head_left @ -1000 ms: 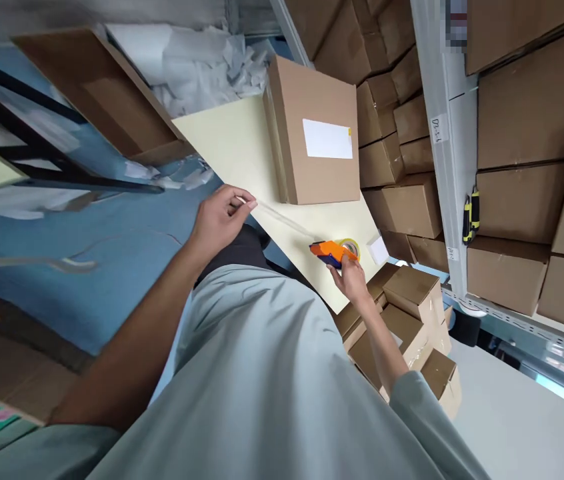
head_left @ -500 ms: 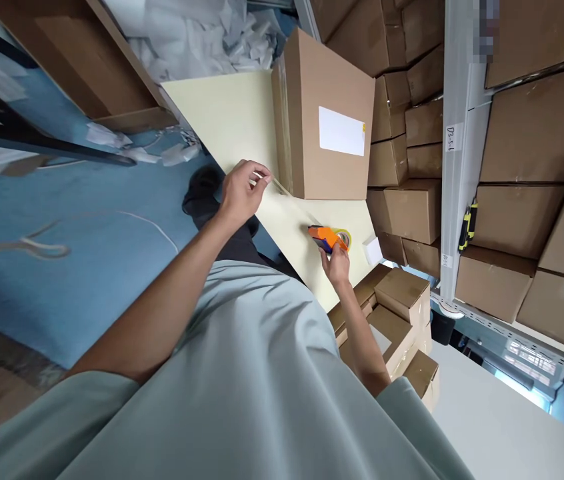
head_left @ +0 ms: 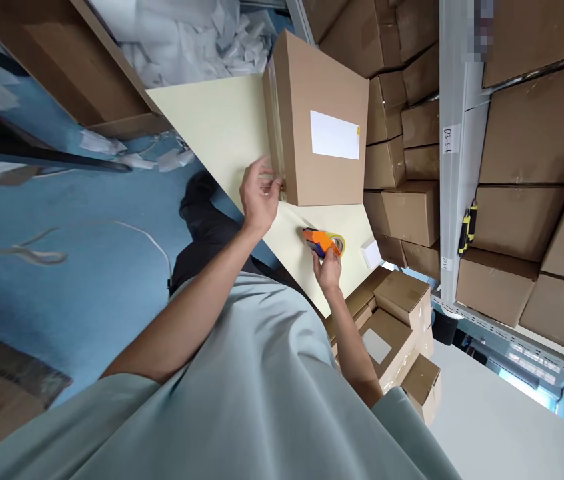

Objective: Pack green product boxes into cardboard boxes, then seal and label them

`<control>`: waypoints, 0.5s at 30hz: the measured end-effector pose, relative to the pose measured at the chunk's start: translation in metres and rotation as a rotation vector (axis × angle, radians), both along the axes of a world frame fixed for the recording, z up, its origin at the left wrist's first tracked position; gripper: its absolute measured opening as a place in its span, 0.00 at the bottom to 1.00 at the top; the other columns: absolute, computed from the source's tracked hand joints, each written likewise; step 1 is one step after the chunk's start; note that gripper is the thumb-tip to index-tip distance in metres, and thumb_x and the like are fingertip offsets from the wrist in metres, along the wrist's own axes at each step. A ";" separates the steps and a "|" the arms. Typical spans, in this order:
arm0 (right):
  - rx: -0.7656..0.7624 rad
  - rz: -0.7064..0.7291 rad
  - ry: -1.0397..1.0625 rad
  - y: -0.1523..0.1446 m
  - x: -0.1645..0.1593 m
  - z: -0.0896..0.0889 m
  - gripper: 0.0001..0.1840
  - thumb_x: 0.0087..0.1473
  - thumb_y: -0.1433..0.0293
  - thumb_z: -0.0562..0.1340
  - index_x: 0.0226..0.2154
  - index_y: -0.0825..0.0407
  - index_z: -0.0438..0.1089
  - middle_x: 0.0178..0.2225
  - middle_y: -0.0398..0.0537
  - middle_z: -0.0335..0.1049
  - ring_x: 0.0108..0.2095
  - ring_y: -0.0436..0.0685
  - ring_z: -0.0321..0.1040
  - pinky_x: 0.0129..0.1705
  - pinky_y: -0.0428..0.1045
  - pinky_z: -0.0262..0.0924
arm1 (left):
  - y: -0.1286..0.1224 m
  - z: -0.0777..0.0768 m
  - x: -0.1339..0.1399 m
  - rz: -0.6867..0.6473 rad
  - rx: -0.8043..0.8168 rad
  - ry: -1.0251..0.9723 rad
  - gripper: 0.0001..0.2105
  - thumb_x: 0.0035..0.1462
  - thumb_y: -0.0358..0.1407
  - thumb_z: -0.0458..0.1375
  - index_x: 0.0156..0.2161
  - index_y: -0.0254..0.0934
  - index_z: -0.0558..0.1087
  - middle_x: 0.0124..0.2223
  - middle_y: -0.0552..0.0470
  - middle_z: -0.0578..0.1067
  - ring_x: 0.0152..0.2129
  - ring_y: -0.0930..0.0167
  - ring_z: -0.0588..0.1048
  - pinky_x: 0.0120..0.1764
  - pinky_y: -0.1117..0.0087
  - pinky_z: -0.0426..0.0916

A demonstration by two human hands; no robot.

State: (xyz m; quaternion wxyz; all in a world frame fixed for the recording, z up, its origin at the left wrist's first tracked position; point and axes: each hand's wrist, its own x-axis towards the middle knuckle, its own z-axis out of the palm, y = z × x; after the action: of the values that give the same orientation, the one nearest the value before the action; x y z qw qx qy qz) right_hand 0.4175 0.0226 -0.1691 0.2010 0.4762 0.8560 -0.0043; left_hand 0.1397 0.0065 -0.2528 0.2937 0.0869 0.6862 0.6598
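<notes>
Box [head_left: 302,120] on table [head_left: 212,120], label [head_left: 335,135] in view. Right hand [head_left: 328,270]: fingers closed round the orange dispenser [head_left: 316,240], near the box, tape [head_left: 339,245] loaded. Left hand [head_left: 261,203]: fingers part-curled at the box's side, blurred; can't tell if they pinch anything. Risks, my read: slack could let the tape fold onto itself; an angled pull could lay it crooked; a hard tug could shift the box, since neither hand clearly braces it.
</notes>
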 end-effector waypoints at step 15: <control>-0.042 -0.068 0.009 -0.007 -0.009 0.010 0.19 0.78 0.63 0.58 0.58 0.61 0.71 0.45 0.65 0.83 0.48 0.67 0.81 0.61 0.60 0.72 | 0.014 0.062 0.048 -0.221 -0.141 -0.042 0.47 0.68 0.65 0.58 0.80 0.41 0.55 0.79 0.35 0.63 0.78 0.57 0.60 0.78 0.54 0.54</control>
State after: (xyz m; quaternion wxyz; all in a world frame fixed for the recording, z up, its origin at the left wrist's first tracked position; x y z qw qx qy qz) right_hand 0.4088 0.0159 -0.1596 0.2067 0.5008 0.8399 -0.0315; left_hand 0.1876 0.0203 -0.1906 0.3843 0.1273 0.7109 0.5751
